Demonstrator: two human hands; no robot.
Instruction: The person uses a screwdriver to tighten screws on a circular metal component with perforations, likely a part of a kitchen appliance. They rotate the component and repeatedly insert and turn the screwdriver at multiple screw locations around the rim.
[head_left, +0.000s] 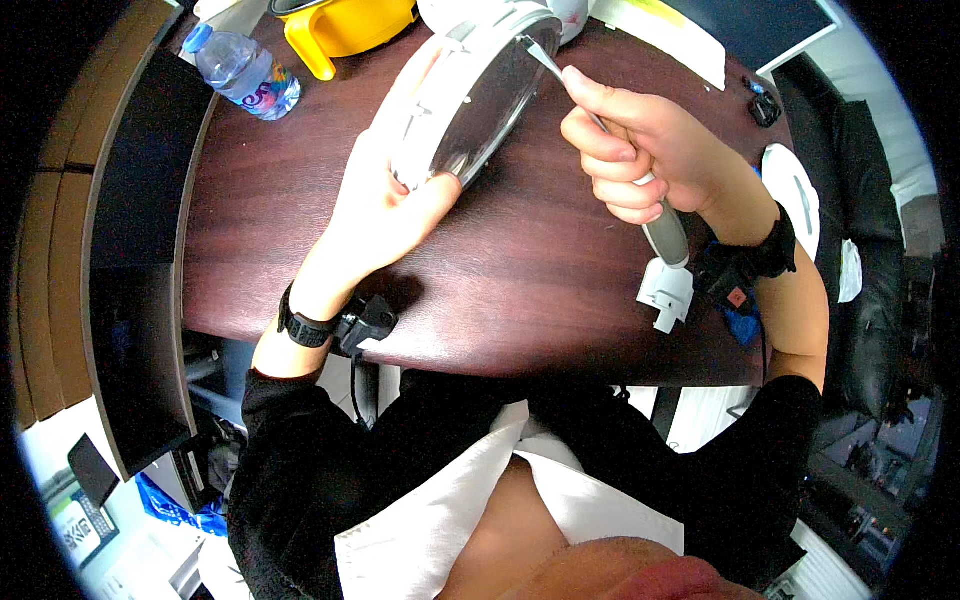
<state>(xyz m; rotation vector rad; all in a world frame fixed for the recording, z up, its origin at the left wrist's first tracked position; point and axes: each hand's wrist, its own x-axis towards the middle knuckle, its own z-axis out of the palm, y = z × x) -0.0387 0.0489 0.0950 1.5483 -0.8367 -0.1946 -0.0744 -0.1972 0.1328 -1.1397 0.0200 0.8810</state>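
Note:
My left hand (395,205) grips the lower left edge of a round, white-rimmed part with a clear pane (490,110), its thumb lying on the near rim. The part is tilted up over the dark brown table (480,290). My right hand (640,150) is closed around a screwdriver (667,238) with a grey handle. The metal shaft points up and left, and its tip meets or nearly touches the part's far right rim. Whether it touches cannot be made out. A small white plastic piece (667,292) lies below the screwdriver handle.
A water bottle with a blue cap (245,75) and a yellow handled container (350,25) are at the far left. Paper (680,45) lies at the far right, with a small black object (763,105) beyond it. A white oval object (793,195) sits by the right edge.

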